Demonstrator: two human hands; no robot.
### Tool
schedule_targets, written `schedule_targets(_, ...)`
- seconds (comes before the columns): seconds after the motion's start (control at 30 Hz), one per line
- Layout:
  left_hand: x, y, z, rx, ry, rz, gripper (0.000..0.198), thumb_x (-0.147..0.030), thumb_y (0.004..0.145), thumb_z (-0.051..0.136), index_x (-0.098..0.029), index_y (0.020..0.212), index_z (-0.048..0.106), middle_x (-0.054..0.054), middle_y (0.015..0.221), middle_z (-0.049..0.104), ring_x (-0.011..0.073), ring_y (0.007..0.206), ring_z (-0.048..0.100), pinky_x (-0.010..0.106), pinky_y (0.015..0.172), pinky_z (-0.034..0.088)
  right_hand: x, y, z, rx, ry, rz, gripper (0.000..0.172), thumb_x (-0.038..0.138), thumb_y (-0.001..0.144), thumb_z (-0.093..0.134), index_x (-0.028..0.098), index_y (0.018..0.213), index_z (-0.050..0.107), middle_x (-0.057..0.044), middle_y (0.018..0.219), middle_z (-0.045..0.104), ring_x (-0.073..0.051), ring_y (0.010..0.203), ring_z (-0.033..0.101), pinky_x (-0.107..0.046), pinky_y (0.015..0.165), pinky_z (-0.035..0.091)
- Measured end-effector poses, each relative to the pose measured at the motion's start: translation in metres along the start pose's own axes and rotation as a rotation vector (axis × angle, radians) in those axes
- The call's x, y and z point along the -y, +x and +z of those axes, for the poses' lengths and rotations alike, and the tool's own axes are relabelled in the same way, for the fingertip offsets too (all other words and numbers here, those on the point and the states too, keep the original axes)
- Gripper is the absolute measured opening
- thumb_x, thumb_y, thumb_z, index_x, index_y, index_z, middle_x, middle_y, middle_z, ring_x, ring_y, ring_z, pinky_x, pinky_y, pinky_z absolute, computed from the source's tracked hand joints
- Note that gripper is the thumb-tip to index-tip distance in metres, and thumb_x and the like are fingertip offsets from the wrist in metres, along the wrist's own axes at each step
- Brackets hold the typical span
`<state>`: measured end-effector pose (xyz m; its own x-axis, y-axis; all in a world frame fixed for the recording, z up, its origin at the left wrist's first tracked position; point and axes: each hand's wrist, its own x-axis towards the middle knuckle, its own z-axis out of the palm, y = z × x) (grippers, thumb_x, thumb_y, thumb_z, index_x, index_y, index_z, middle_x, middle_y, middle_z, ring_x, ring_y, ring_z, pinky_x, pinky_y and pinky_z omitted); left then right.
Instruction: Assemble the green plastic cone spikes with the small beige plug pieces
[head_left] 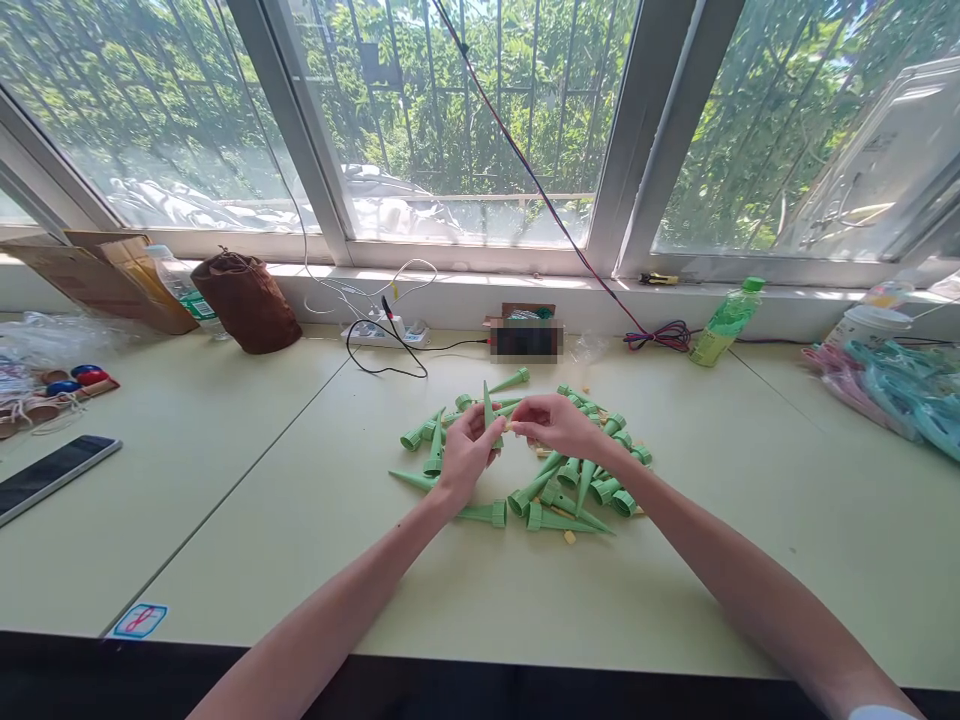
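My left hand (466, 452) is closed around a green plastic cone spike (489, 408), its tip pointing up. My right hand (553, 423) pinches a small pale yellow piece (511, 426) right beside that spike's lower end. Both hands hover just above a loose pile of several green cone spikes (570, 480) spread on the pale green table (300, 520). A few small pale yellow pieces (570, 537) lie among the spikes.
A phone (52, 475) lies at the left, with coloured balls and string (67, 382) behind it. Along the sill stand a brown pouch (246, 300), a power strip with cables (386, 332), a small box (525, 335) and a green bottle (726, 322). Plastic bags (892, 390) lie at the right.
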<state>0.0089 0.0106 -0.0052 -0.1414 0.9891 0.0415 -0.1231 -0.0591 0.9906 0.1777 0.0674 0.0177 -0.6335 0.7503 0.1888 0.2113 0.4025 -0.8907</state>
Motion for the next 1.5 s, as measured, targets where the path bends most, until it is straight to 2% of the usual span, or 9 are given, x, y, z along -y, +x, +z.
schedule_targets(0.1,0.002,0.003,0.000,0.035,-0.003,0.005,0.039,-0.048,0.074,0.075,-0.014,0.091,0.065,0.002,0.079,0.059,0.0055,0.054,0.043,0.016,0.043,0.035,-0.005,0.000,-0.001,-0.003,0.014,-0.025,0.027,0.043,0.085,0.066,0.016,0.086,0.067,-0.002,0.074,0.066,-0.012,0.062,0.060,-0.025,0.059,0.049)
schedule_targets(0.3,0.004,0.003,0.000,0.051,0.024,0.040,0.039,-0.051,0.076,0.073,-0.013,0.081,0.064,0.002,0.075,0.056,0.0054,0.052,0.040,0.017,0.041,0.034,-0.005,0.000,-0.004,-0.017,-0.007,-0.036,0.026,0.040,0.083,0.068,0.015,0.090,0.070,-0.003,0.077,0.067,-0.014,0.068,0.061,-0.026,0.064,0.051)
schedule_targets(0.43,0.006,0.002,0.000,0.038,0.068,0.078,0.036,-0.050,0.080,0.070,-0.015,0.081,0.063,0.001,0.073,0.056,0.0060,0.052,0.042,0.018,0.042,0.036,-0.003,0.000,-0.003,-0.028,-0.008,-0.030,0.027,0.040,0.082,0.069,0.015,0.090,0.070,-0.004,0.078,0.067,-0.015,0.071,0.062,-0.027,0.067,0.051)
schedule_targets(0.67,0.011,0.003,-0.002,0.037,0.104,0.141,0.033,-0.048,0.084,0.067,-0.016,0.083,0.062,-0.001,0.071,0.056,0.0058,0.049,0.044,0.019,0.040,0.038,-0.001,0.001,-0.001,-0.006,0.056,0.001,0.030,0.044,0.082,0.068,0.014,0.085,0.069,-0.004,0.075,0.066,-0.013,0.064,0.058,-0.026,0.059,0.048)
schedule_targets(0.87,0.010,0.002,-0.001,0.085,0.097,0.173,0.030,-0.046,0.086,0.065,-0.016,0.086,0.061,0.000,0.068,0.057,0.0093,0.054,0.051,0.020,0.042,0.043,0.002,-0.001,-0.004,0.037,0.023,0.021,0.031,0.044,0.085,0.065,0.014,0.083,0.068,-0.002,0.066,0.063,-0.012,0.059,0.056,-0.024,0.055,0.044)
schedule_targets(1.13,0.007,0.001,0.000,0.128,0.089,0.190,0.028,-0.043,0.090,0.061,-0.016,0.083,0.056,-0.002,0.063,0.056,0.0083,0.050,0.050,0.021,0.046,0.043,0.000,0.000,-0.002,0.067,-0.054,0.034,0.039,0.048,0.091,0.053,0.015,0.071,0.060,0.001,0.058,0.057,-0.011,0.053,0.052,-0.022,0.052,0.041)
schedule_targets(1.2,0.007,0.001,0.001,0.128,0.086,0.190,0.028,-0.043,0.091,0.061,-0.016,0.083,0.056,-0.002,0.062,0.056,0.0082,0.050,0.049,0.021,0.046,0.042,0.000,0.000,-0.003,0.063,-0.061,0.033,0.040,0.050,0.092,0.052,0.015,0.073,0.060,0.000,0.061,0.058,-0.011,0.054,0.054,-0.022,0.052,0.042)
schedule_targets(1.37,0.007,0.002,0.000,0.129,0.077,0.183,0.029,-0.043,0.091,0.061,-0.016,0.082,0.055,-0.002,0.062,0.057,0.0085,0.050,0.050,0.021,0.046,0.042,0.001,-0.001,-0.005,0.068,-0.048,-0.021,0.034,0.050,0.087,0.062,0.016,0.092,0.064,-0.003,0.079,0.065,-0.013,0.065,0.059,-0.023,0.058,0.047)
schedule_targets(1.5,0.009,0.002,0.000,0.135,0.074,0.188,0.027,-0.042,0.092,0.060,-0.017,0.083,0.055,-0.002,0.063,0.056,0.0081,0.050,0.049,0.021,0.047,0.042,0.000,0.000,-0.003,0.061,-0.046,-0.012,0.031,0.048,0.086,0.062,0.017,0.088,0.064,-0.002,0.076,0.064,-0.013,0.062,0.059,-0.024,0.057,0.048)
